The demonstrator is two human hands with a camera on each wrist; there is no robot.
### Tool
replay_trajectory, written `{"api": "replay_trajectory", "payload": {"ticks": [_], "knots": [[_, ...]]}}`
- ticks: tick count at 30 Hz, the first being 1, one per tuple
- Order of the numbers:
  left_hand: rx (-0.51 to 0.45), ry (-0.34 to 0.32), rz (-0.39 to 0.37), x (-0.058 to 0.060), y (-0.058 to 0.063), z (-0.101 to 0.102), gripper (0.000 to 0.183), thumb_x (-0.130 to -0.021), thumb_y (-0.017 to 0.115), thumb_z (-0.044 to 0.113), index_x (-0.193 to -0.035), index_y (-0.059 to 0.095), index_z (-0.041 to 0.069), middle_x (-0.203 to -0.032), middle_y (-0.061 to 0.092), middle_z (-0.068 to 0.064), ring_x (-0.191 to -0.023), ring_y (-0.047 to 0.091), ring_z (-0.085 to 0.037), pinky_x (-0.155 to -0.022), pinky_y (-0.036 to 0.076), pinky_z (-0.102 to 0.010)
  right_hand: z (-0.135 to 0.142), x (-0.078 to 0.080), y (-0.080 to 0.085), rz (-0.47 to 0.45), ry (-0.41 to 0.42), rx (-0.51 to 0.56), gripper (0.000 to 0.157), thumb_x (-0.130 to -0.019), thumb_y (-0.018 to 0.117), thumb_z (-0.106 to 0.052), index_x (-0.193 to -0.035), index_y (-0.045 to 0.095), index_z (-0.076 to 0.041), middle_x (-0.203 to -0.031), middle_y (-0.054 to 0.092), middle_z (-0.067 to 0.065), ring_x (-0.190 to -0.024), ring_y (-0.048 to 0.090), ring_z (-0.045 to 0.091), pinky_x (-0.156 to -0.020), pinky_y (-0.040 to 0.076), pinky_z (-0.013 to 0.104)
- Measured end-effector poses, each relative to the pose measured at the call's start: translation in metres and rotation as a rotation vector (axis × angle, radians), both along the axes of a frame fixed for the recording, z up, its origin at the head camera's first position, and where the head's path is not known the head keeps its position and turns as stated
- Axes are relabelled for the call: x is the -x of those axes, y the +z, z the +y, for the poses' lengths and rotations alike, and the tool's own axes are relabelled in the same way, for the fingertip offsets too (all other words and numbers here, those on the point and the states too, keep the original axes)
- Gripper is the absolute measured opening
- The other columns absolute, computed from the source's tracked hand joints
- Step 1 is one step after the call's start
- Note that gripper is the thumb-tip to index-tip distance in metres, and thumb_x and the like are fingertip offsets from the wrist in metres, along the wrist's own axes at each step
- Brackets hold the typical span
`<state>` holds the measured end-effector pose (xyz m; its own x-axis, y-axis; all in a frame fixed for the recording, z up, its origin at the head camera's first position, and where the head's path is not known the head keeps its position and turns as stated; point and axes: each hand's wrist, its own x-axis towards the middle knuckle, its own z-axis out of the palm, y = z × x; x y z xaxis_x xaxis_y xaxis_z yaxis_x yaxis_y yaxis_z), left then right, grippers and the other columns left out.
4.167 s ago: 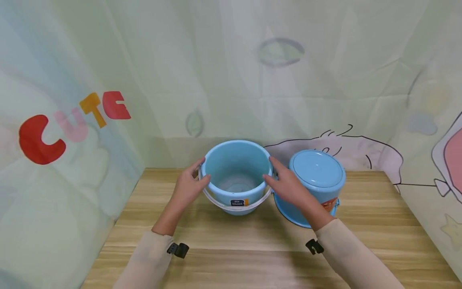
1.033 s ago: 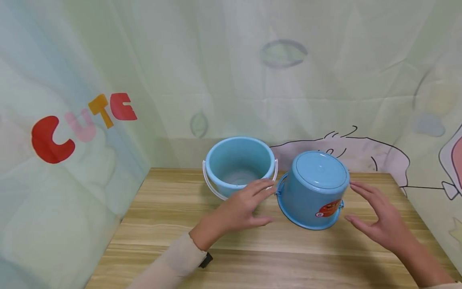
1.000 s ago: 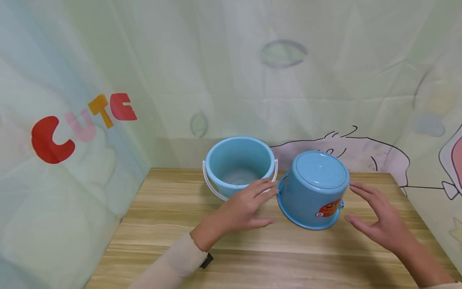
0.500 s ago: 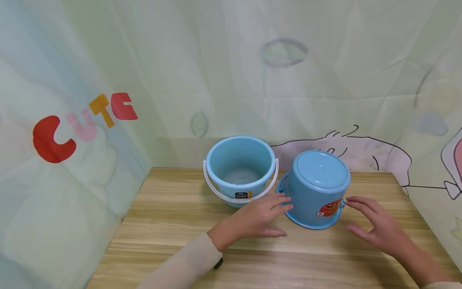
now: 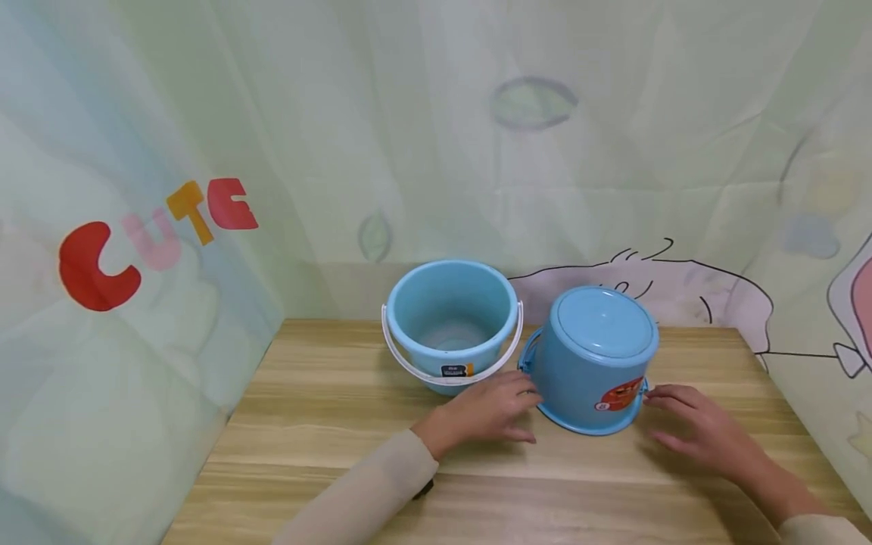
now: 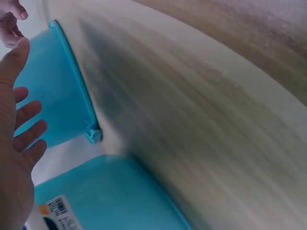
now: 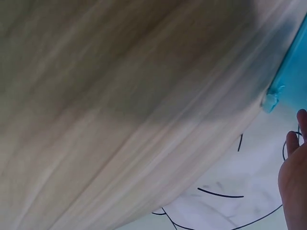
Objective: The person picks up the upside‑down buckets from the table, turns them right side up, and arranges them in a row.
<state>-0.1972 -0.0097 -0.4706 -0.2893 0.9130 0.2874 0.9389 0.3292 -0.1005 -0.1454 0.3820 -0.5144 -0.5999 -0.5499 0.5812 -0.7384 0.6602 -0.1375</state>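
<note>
An upside-down blue bucket [image 5: 565, 378] with a red-orange sticker stands on the table, its base facing up and its rim down. My left hand [image 5: 484, 409] is at its left side, fingers loosely bent and thumb apart. Low on the right side, my right hand [image 5: 705, 428] has its fingertips beside the handle joint; contact is hard to tell. In the left wrist view, the left hand [image 6: 12, 129] shows spread fingers facing the bucket wall. The right wrist view shows only part of the right hand [image 7: 295, 177], near the bucket rim.
Left of the inverted bucket stands an upright light blue bucket [image 5: 453, 303]; its white handle [image 5: 409, 367] hangs at the front. The wooden table [image 5: 327, 409] meets a printed curtain [image 5: 436, 151] at the back and sides.
Both hands have let go of the upright bucket's rim since the oldest frame. Lately the left hand has moved right and the right hand has lowered beside the inverted bucket.
</note>
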Motion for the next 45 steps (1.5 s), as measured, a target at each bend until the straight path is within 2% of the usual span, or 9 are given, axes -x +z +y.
{"api": "replay_trajectory", "payload": {"ticks": [1,3,7,11,17,22,31,36,45], "knots": [[0.017,0.010,-0.006,0.002,-0.002,0.001,0.056,-0.087,0.079,0.052,-0.123,0.071,0.011,-0.120,0.069,-0.001,-0.117,0.062,-0.016,-0.108,0.047,-0.025,0.001,0.002,-0.002,0.002,0.007,-0.002,0.055,-0.096,0.064,-0.058,-0.110,0.075,-0.006,-0.115,0.071,0.008,-0.107,0.061,0.024,-0.114,0.023,0.003],[0.045,0.028,-0.015,0.005,-0.006,0.004,0.054,-0.088,0.078,0.052,-0.124,0.071,0.011,-0.121,0.068,0.000,-0.118,0.062,-0.015,-0.108,0.046,-0.025,0.002,0.005,-0.004,-0.001,0.008,-0.018,0.048,-0.093,0.072,-0.053,-0.109,0.075,-0.008,-0.114,0.071,0.007,-0.106,0.063,0.025,-0.114,0.022,0.003],[0.084,0.049,-0.028,0.012,-0.014,0.010,0.048,-0.091,0.076,0.049,-0.121,0.072,0.012,-0.119,0.069,0.000,-0.116,0.062,-0.015,-0.107,0.046,-0.025,0.002,0.009,-0.006,-0.020,-0.022,-0.095,0.044,-0.074,0.092,-0.033,-0.110,0.077,-0.012,-0.115,0.073,0.001,-0.105,0.067,0.025,-0.114,0.022,0.003],[0.106,0.051,-0.035,0.018,-0.021,0.015,0.041,-0.092,0.075,0.048,-0.116,0.075,0.014,-0.114,0.071,0.001,-0.112,0.063,-0.014,-0.105,0.047,-0.026,0.000,0.011,-0.009,-0.017,-0.034,-0.153,0.047,-0.064,0.095,-0.025,-0.107,0.078,-0.013,-0.113,0.074,-0.001,-0.105,0.069,0.024,-0.112,0.027,0.005],[0.149,0.055,-0.039,0.026,-0.029,0.020,0.033,-0.094,0.072,0.048,-0.107,0.077,0.017,-0.102,0.071,0.004,-0.103,0.064,-0.013,-0.100,0.048,-0.025,0.000,0.016,-0.016,0.012,0.001,-0.195,0.040,-0.070,0.092,-0.028,-0.105,0.079,-0.014,-0.111,0.075,0.000,-0.104,0.070,0.024,-0.098,0.050,0.025],[0.156,0.064,-0.064,0.031,-0.032,0.022,0.029,-0.094,0.072,0.046,-0.102,0.078,0.019,-0.095,0.070,0.006,-0.094,0.064,-0.010,-0.089,0.051,-0.023,0.000,0.021,-0.017,0.034,0.032,-0.213,0.034,-0.075,0.090,-0.030,-0.103,0.079,-0.015,-0.108,0.076,0.000,-0.103,0.071,0.024,-0.088,0.055,0.043],[0.201,0.109,-0.112,0.035,-0.031,0.030,0.023,-0.095,0.072,0.043,-0.097,0.080,0.021,-0.092,0.067,0.006,-0.087,0.063,-0.009,-0.079,0.050,-0.023,-0.006,0.031,-0.014,0.040,0.049,-0.280,0.034,-0.066,0.095,-0.026,-0.094,0.078,-0.017,-0.099,0.075,-0.004,-0.096,0.070,0.018,-0.083,0.061,0.043],[0.182,0.124,-0.080,0.036,-0.031,0.035,0.020,-0.093,0.074,0.042,-0.094,0.080,0.022,-0.092,0.068,0.006,-0.087,0.065,-0.010,-0.080,0.051,-0.023,-0.009,0.034,-0.013,0.050,0.033,-0.304,0.040,-0.065,0.095,-0.026,-0.098,0.078,-0.012,-0.100,0.076,0.000,-0.095,0.071,0.021,-0.081,0.062,0.044],[0.146,0.167,-0.014,0.035,-0.042,0.037,0.025,-0.094,0.070,0.048,-0.091,0.077,0.024,-0.095,0.068,0.007,-0.089,0.064,-0.011,-0.082,0.050,-0.024,-0.013,0.033,-0.012,0.033,0.020,-0.287,0.044,-0.068,0.094,-0.028,-0.106,0.079,-0.013,-0.107,0.077,0.000,-0.100,0.072,0.023,-0.085,0.062,0.046]]}}
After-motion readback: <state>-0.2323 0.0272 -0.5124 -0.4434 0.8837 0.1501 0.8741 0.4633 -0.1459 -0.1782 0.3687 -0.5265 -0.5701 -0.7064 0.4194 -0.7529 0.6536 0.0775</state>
